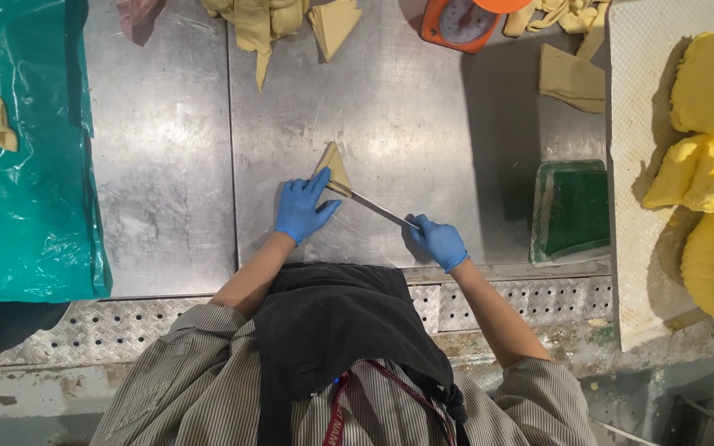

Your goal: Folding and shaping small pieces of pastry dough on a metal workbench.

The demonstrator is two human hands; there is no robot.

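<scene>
Tan triangular dough piece (pixel 334 168), centre frame on steel bench (pixel 167 165): left hand (pixel 303 208) flat, fingers apart, pinning it. Right hand (pixel 438 241) clamped on long metal knife (pixel 378 211), blade at the dough's edge; cut apparently unfinished, similar pieces (pixel 572 78) upper right.

Tan dough triangle (pixel 334 168) flat on steel, knife (pixel 380 211) touching

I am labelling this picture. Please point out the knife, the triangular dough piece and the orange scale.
knife (pixel 380 211): head view, middle of blade.
triangular dough piece (pixel 334 165): head view, upper part.
orange scale (pixel 462 23): head view, round dial.
</scene>
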